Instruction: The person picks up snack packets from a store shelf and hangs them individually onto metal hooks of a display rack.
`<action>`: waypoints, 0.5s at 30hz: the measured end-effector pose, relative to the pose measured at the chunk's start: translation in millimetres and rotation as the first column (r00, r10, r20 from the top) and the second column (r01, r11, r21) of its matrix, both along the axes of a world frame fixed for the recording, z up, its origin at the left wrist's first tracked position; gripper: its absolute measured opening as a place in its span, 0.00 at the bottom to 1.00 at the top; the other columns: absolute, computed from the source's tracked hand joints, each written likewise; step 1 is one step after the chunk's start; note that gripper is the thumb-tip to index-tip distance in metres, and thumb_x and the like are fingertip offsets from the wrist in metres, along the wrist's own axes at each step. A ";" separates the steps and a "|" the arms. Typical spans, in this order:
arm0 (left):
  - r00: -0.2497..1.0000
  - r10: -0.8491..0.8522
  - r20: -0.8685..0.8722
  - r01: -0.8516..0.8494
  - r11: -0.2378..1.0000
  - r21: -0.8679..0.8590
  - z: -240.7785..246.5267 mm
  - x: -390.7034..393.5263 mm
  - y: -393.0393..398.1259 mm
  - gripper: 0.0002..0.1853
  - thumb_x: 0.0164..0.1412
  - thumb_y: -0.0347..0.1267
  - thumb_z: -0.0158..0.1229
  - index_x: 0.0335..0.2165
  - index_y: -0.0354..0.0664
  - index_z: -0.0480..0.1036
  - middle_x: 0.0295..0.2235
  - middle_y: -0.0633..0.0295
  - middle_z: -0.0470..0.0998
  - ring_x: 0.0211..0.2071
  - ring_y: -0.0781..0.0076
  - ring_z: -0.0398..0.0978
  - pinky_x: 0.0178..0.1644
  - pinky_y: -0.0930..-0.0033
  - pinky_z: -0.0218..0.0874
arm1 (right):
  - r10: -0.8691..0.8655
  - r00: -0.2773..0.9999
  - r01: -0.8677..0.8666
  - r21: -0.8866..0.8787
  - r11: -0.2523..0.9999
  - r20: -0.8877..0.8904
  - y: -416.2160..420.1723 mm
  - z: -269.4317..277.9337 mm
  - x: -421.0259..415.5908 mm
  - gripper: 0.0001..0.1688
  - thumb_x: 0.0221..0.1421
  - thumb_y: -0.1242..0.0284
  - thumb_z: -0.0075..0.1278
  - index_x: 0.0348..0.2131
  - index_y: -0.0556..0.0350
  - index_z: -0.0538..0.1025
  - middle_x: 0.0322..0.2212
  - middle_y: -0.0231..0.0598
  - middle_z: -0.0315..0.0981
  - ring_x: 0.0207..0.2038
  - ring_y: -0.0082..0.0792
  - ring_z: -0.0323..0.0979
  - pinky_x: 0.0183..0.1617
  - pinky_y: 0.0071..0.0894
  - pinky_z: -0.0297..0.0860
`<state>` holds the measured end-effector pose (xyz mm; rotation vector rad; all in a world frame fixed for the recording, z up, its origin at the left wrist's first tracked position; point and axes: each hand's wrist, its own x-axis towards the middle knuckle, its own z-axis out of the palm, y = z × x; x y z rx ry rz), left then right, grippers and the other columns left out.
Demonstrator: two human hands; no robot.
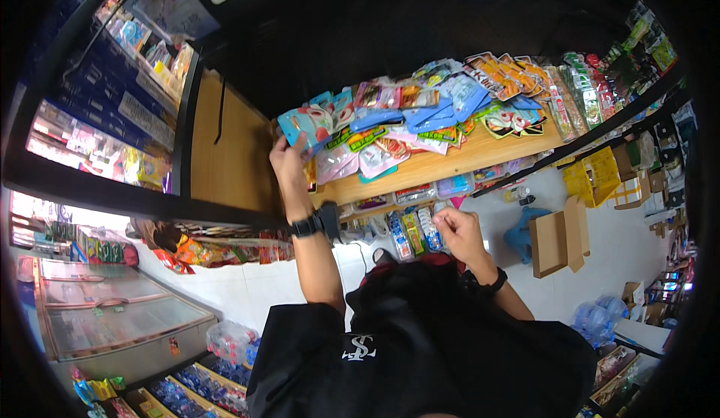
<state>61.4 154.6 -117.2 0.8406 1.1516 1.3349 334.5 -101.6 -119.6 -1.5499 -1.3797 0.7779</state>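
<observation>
At the left end of a wooden shelf (pixel 478 151), my left hand (pixel 288 162) grips the lower edge of a light blue snack packet (pixel 306 125) with fruit pictured on it. Around it spreads a loose heap of packets: pink pouches (pixel 337 162), green-and-black packets (pixel 367 138), plain blue pouches (pixel 464 94) and a purple-and-red one (pixel 378 96). My right hand (pixel 460 233) hangs lower, in front of the shelf, its fingers curled in with nothing visible in them. Orange packets (pixel 498 75) overlap at the back right of the heap.
A wooden side panel (pixel 230 137) and black shelf frame (pixel 112 201) bound the left. Packaged goods (pixel 413 232) sit on lower levels. On the floor to the right stand a blue stool (pixel 520 235), an open cardboard box (pixel 550 243) and a yellow box (pixel 592 177). A chest freezer (pixel 112 311) is behind left.
</observation>
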 end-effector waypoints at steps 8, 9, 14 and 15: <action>0.870 -0.375 0.319 0.418 0.906 -0.075 18.1 17.5 -169.2 0.17 0.57 0.22 0.59 0.46 0.37 0.72 0.34 0.65 0.80 0.28 0.82 0.75 0.30 0.79 0.65 | 0.063 0.738 -0.267 -0.205 0.942 -0.671 39.9 6.2 -40.8 0.35 0.66 0.52 0.39 0.62 0.54 0.57 0.41 0.38 0.69 0.26 0.22 0.72 0.26 0.20 0.67; 0.861 -0.393 0.322 0.441 0.893 -0.087 16.4 15.1 -175.8 0.16 0.56 0.22 0.60 0.45 0.36 0.72 0.34 0.63 0.80 0.28 0.81 0.76 0.30 0.80 0.66 | 0.105 0.688 -0.340 -0.191 0.921 -0.718 43.2 9.4 -43.0 0.36 0.66 0.49 0.38 0.62 0.52 0.57 0.40 0.38 0.70 0.25 0.22 0.72 0.26 0.21 0.67; 0.917 -0.382 0.117 0.390 0.919 -0.054 6.2 14.6 -187.5 0.15 0.55 0.19 0.61 0.43 0.34 0.73 0.33 0.65 0.79 0.30 0.82 0.74 0.33 0.78 0.66 | 0.220 0.651 -0.442 -0.127 0.888 -0.727 37.0 28.7 -43.8 0.24 0.63 0.64 0.49 0.53 0.60 0.68 0.29 0.28 0.72 0.24 0.15 0.69 0.22 0.14 0.64; 0.930 -0.358 0.087 0.362 0.931 -0.049 9.2 18.2 -188.7 0.14 0.55 0.19 0.60 0.42 0.33 0.73 0.32 0.66 0.78 0.31 0.82 0.74 0.34 0.77 0.66 | 0.218 0.666 -0.431 -0.129 0.893 -0.713 34.9 32.1 -46.8 0.22 0.59 0.71 0.54 0.51 0.61 0.69 0.30 0.30 0.73 0.23 0.14 0.68 0.23 0.16 0.66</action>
